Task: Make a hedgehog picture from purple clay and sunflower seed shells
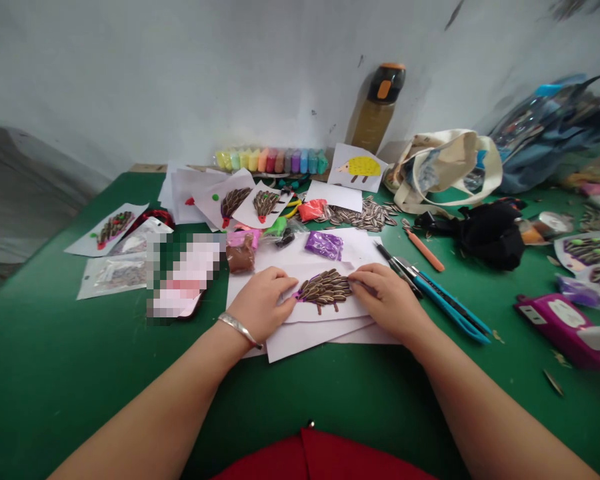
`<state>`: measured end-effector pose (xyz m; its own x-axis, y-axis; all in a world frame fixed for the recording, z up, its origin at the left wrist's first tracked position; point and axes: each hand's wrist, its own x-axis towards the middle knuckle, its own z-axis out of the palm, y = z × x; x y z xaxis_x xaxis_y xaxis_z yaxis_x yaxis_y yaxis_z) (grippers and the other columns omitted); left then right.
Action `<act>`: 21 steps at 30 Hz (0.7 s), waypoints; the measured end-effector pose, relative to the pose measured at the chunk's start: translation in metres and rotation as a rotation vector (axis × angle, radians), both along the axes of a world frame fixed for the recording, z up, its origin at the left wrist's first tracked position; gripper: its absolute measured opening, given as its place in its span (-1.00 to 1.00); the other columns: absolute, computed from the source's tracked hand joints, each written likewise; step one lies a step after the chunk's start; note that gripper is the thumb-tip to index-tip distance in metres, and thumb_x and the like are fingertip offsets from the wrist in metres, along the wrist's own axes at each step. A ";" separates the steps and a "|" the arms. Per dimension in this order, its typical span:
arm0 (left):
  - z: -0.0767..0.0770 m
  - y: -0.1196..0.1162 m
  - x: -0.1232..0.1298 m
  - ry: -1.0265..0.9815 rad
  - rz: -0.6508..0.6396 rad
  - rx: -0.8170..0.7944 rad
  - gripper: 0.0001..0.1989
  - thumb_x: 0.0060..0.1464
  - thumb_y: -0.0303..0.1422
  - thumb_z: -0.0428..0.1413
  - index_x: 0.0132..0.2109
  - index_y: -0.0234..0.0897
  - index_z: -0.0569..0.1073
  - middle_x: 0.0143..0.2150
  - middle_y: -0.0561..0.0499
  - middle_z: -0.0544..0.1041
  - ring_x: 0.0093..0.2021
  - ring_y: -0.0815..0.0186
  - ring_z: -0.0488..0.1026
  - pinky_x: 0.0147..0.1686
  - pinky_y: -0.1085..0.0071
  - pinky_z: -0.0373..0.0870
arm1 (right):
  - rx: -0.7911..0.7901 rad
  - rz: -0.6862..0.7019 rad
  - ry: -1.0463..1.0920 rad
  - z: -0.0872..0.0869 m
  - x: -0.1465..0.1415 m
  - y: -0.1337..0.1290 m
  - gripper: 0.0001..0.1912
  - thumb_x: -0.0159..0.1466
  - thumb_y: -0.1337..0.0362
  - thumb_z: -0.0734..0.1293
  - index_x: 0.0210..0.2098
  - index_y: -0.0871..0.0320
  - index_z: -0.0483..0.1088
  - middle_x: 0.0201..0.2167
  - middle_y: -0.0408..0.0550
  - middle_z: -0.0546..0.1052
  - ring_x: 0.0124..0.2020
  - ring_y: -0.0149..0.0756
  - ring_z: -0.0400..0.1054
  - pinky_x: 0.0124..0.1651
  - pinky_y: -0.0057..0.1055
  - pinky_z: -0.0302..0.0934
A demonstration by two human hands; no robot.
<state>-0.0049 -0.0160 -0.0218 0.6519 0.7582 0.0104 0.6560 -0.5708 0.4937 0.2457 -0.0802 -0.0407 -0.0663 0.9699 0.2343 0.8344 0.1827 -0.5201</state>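
A hedgehog figure covered in striped sunflower seeds, with a purple snout and brown legs, lies on a white sheet. My left hand, with a silver bracelet at the wrist, has thumb and fingers apart beside the snout. At the figure's right end, my right hand has its fingertips pressed together; whether anything is between them is too small to tell. More white sheets lie beneath. Behind the figure sit a purple clay packet and a brown clay packet.
Finished seed hedgehogs on paper stand at the back, near a seed pile and a yellow hedgehog picture. Blue tweezers and an orange tool lie right. A blurred-out phone is left; a bottle stands behind.
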 end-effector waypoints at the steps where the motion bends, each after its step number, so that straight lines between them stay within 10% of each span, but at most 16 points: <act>1: -0.001 -0.001 0.001 0.009 -0.002 0.015 -0.71 0.12 -0.40 0.06 -0.03 -0.33 0.52 -0.08 -0.15 0.47 -0.08 0.17 0.42 0.00 0.23 0.36 | -0.003 0.000 0.003 -0.001 0.000 0.000 -0.76 0.30 0.29 0.22 -0.21 0.12 0.53 -0.20 0.02 0.54 -0.13 -0.17 0.41 -0.02 -0.24 0.29; 21: -0.003 -0.002 -0.002 0.022 -0.005 0.010 -0.72 0.20 -0.28 0.03 -0.03 -0.26 0.51 -0.08 -0.11 0.46 -0.06 0.18 0.41 0.03 0.22 0.34 | 0.040 0.002 0.007 -0.007 0.001 -0.001 -0.76 0.28 0.26 0.23 -0.23 0.08 0.55 -0.20 0.00 0.55 -0.14 -0.15 0.43 -0.04 -0.21 0.32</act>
<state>-0.0066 -0.0183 -0.0245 0.6557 0.7550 0.0033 0.6639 -0.5787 0.4737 0.2465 -0.0814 -0.0472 -0.0668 0.9595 0.2738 0.8302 0.2057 -0.5181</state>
